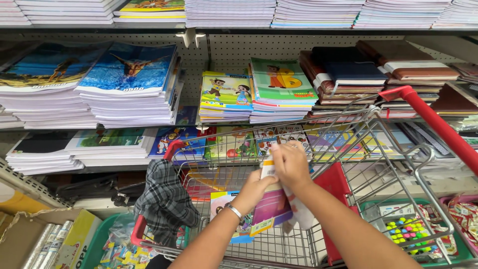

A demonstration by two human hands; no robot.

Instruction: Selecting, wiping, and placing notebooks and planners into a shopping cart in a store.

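1. Shelves (209,52) behind hold stacked notebooks, none being reached for.
2. Cart (398,119) stands before them; a plaid cloth (164,199) hangs on its left rim.
3. Booklets (271,206) are held upright over the cart's middle, not yet laid down.
4. Left hand (254,192) grips them from below; right hand (290,164) pinches their top edge.

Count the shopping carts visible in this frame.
2. One small red-handled wire cart sits under the person's hands; a larger wire cart with a red handle stands right of it. Others may lie outside the view.
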